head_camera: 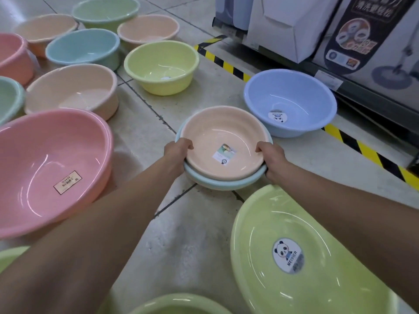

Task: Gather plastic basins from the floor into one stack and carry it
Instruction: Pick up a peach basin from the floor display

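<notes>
A peach basin (217, 137) sits nested inside a pale blue basin (217, 183) at the centre of the tiled floor. My left hand (175, 152) grips the left rim of this pair, thumb over the edge. My right hand (273, 158) grips the right rim the same way. A blue basin (292, 96) with a panda sticker stands just behind to the right. A yellow-green basin (163, 64) stands behind to the left. A large pink basin (52, 159) lies at my left and a large green basin (301, 264) under my right arm.
Several more basins in peach, blue, green and pink fill the far left floor (145, 123). A store shelf (340, 71) with boxes runs along the right, edged by yellow-black hazard tape (362, 148). Another green basin (181, 304) sits at the bottom edge.
</notes>
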`<state>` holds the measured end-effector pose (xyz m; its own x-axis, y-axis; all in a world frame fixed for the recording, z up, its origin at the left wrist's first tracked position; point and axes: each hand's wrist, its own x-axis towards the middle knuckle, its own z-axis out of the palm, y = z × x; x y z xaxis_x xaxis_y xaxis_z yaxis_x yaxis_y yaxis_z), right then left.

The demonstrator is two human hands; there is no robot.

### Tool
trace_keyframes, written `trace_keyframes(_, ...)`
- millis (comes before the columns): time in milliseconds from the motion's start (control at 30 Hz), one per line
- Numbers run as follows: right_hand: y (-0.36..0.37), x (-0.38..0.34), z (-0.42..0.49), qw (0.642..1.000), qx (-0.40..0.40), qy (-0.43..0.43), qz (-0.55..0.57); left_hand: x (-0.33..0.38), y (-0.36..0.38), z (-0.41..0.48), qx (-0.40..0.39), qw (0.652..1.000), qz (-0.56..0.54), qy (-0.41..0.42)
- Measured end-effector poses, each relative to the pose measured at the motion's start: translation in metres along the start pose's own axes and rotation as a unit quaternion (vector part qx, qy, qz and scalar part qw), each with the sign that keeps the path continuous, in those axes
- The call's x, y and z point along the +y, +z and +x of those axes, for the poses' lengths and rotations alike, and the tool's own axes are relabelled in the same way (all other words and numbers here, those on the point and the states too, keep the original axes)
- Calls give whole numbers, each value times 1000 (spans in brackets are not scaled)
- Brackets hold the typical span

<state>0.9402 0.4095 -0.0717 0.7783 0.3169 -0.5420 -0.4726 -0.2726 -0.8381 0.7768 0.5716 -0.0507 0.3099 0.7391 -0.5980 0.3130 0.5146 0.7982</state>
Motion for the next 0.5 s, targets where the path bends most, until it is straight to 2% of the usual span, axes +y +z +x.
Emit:
trace_keyframes(167,-15,-25,-21,998,-13,-24,52,36,6,-27,15,996,23,87)
trace_keyframes(300,-54,-56,-37,993,-25,-68,91,63,33,-59,-27,991,16,127)
trace_keyframes(500,-160,-82,-62,988,66,-93,101,63,121,-110,-120,983,8,140)
